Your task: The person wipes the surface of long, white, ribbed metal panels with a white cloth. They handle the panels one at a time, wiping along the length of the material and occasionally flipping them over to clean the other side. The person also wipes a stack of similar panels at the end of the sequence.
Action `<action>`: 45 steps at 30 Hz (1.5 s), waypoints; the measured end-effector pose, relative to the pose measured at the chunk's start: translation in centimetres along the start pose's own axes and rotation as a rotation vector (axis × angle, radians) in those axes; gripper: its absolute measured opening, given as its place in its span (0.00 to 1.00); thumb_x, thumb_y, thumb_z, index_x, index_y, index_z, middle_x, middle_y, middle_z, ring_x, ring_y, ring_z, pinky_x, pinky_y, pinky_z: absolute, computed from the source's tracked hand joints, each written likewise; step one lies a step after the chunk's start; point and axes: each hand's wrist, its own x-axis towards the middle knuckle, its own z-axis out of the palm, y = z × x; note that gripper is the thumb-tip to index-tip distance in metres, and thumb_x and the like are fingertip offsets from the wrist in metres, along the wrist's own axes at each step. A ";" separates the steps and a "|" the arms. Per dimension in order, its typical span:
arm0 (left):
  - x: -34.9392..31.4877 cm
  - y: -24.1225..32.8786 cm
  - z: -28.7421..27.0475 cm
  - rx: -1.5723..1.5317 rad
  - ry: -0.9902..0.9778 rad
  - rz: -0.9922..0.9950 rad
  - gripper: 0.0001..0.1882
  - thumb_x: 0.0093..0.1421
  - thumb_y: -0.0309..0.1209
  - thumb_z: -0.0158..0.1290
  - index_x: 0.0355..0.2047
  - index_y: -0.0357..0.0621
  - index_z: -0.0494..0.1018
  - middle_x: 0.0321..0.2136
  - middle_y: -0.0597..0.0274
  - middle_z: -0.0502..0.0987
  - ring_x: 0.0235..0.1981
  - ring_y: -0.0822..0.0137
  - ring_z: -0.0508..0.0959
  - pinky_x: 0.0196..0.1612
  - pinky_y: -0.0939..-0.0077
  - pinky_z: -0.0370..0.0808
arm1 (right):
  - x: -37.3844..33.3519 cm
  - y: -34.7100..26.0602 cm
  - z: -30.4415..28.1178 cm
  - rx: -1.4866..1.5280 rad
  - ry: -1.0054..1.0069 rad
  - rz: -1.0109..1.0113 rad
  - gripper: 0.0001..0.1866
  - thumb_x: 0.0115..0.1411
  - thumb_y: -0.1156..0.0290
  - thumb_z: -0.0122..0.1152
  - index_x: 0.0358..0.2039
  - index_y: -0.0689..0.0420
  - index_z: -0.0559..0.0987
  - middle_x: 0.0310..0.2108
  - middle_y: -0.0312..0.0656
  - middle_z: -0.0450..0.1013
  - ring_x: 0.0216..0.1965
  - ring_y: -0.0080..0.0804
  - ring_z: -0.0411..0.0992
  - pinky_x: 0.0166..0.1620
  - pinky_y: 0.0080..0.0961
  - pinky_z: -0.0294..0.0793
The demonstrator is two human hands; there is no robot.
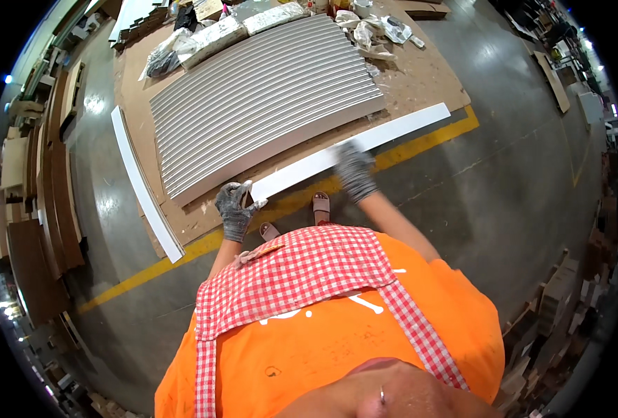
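A long, narrow white board (302, 169) lies along the near edge of the brown work surface, slanting up to the right. My left hand (234, 209), in a grey glove with whitened fingertips, grips its left end between thumb and fingers. My right hand (354, 171), in a grey glove too, is at the middle of the same board; motion smears its fingers, so their pose cannot be told. Just beyond the board lies a stack of grey-white ridged strips (267, 97), set side by side.
Another long white strip (141, 184) juts along the left edge of the brown board surface (420, 80). Wrapped white blocks (215, 40) and crumpled plastic and rags (368, 33) lie at the far side. A yellow floor line (420, 150) runs by my feet; panels (51, 202) stand at left.
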 end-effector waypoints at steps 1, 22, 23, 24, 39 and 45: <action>-1.0 -0.6 -0.2 -0.007 0.018 -0.058 0.32 0.32 0.48 0.68 0.40 0.55 0.76 0.35 0.65 0.69 0.40 0.63 0.69 0.43 0.65 0.63 | 1.3 2.8 -3.5 -0.602 -0.118 -0.084 0.10 0.58 0.67 0.45 0.34 0.57 0.72 0.31 0.44 0.68 0.35 0.36 0.68 0.42 0.35 0.69; -0.7 0.4 0.9 0.095 0.098 -0.085 0.23 0.36 0.40 0.67 0.35 0.54 0.79 0.35 0.65 0.71 0.39 0.62 0.70 0.43 0.65 0.64 | 3.4 10.1 -6.7 0.081 0.262 -0.002 0.13 0.59 0.64 0.47 0.22 0.56 0.73 0.22 0.45 0.69 0.26 0.43 0.68 0.29 0.37 0.68; -1.0 0.0 0.9 -0.017 0.074 -0.111 0.21 0.40 0.41 0.66 0.37 0.55 0.77 0.36 0.65 0.71 0.42 0.61 0.69 0.46 0.63 0.61 | 4.6 15.5 -7.1 0.167 0.301 0.123 0.13 0.60 0.67 0.46 0.21 0.56 0.72 0.22 0.46 0.69 0.24 0.44 0.67 0.29 0.37 0.66; -0.9 0.1 1.1 -0.013 0.074 -0.108 0.21 0.40 0.41 0.65 0.37 0.56 0.77 0.36 0.65 0.71 0.42 0.61 0.69 0.46 0.63 0.61 | 5.7 21.4 -7.7 0.161 0.464 0.209 0.12 0.58 0.67 0.48 0.20 0.57 0.72 0.21 0.47 0.69 0.23 0.45 0.66 0.28 0.37 0.65; 0.1 0.7 0.8 0.087 0.127 -0.123 0.15 0.43 0.36 0.63 0.34 0.55 0.79 0.33 0.66 0.71 0.39 0.64 0.71 0.43 0.68 0.66 | 9.2 35.2 -11.7 -0.073 0.422 0.574 0.12 0.49 0.64 0.54 0.19 0.59 0.78 0.25 0.52 0.73 0.30 0.48 0.72 0.33 0.39 0.71; -1.7 -1.7 1.6 0.066 0.144 -0.411 0.10 0.53 0.30 0.52 0.36 0.48 0.77 0.35 0.59 0.75 0.39 0.58 0.73 0.47 0.64 0.67 | 9.8 34.5 -11.2 0.227 0.264 0.493 0.15 0.54 0.60 0.56 0.34 0.58 0.78 0.31 0.49 0.76 0.34 0.44 0.74 0.39 0.34 0.70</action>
